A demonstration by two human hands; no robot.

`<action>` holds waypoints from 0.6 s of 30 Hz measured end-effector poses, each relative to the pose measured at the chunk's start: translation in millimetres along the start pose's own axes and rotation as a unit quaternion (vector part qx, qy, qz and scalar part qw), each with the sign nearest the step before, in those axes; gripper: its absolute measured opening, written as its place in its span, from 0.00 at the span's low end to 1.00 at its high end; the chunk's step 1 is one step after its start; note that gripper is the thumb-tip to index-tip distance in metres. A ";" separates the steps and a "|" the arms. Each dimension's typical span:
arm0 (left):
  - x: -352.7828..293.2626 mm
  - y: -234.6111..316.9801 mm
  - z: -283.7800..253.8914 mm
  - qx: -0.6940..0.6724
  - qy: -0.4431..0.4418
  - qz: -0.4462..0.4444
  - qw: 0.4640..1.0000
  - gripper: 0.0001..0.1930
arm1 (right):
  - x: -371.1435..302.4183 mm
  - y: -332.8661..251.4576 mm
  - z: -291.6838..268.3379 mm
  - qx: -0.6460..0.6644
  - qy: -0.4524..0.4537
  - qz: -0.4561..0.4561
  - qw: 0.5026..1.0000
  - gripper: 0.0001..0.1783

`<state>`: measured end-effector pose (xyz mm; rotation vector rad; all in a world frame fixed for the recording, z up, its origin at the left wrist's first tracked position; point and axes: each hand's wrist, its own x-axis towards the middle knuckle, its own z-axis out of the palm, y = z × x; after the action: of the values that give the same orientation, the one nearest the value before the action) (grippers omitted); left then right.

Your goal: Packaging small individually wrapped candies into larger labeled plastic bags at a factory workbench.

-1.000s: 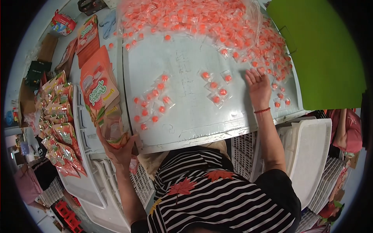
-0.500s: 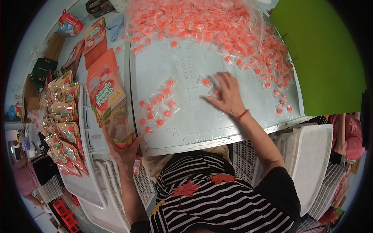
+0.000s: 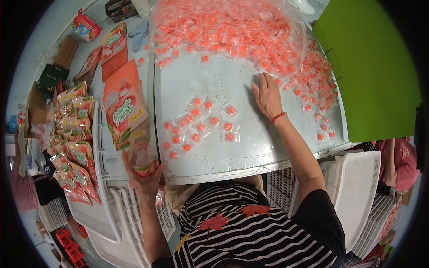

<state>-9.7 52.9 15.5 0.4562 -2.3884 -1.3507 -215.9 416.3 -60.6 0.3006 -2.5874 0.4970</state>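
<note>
My left hand (image 3: 144, 179) is wrapped around the lower end of a printed pouch with a clear window (image 3: 140, 152), held at the table's left front edge. My right hand (image 3: 269, 99) lies over the table with its fingers stretched out, their tips at the front edge of a big heap of small orange-red candies in clear wrappers (image 3: 228, 33). No candy shows in that hand. Left of it, several loose wrapped candies (image 3: 195, 113) lie spread on the pale tabletop (image 3: 214, 167). A stack of flat printed pouches (image 3: 124, 100) lies just beyond my left hand.
Filled pouches (image 3: 76, 147) stand in a white tray (image 3: 105, 196) at the left. More flat pouches (image 3: 114, 44) are stacked behind. A green panel (image 3: 368, 71) borders the right side. White crates (image 3: 355, 192) stand below the table, and another person's arm (image 3: 390, 163) shows at far right.
My right hand has moved away from me and slightly right, to the heap's edge. Several candies now lie nearer the loose group. My left hand still holds the pouch.
</note>
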 end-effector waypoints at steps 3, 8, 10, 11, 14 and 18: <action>0.8 -19.9 0.7 0.035 0.011 0.057 0.998 0.57 | -13.9 -30.6 -0.7 0.110 -0.063 -0.017 0.992 0.27; 4.8 -14.5 -1.3 0.104 0.018 0.056 0.993 0.57 | -41.4 -85.7 -11.9 0.147 -0.129 -0.122 0.973 0.41; 1.3 -13.4 -5.4 0.139 0.022 0.070 0.988 0.57 | -37.9 -106.5 -6.4 0.121 -0.146 -0.154 0.970 0.41; 2.6 -9.2 -2.8 0.166 0.020 0.089 0.982 0.56 | -34.8 -112.6 0.6 0.123 -0.146 -0.156 0.969 0.41; 13.5 9.2 -0.3 0.242 0.015 0.207 0.948 0.51 | -30.7 -126.1 18.4 0.124 -0.156 -0.178 0.964 0.35; 26.8 12.3 14.9 0.273 -0.010 0.261 0.926 0.47 | -33.5 -135.5 24.2 0.127 -0.164 -0.177 0.962 0.35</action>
<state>-41.4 58.3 23.1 -0.0737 -2.6207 -0.4559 -157.1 287.4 -57.6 0.9881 -2.6902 0.6945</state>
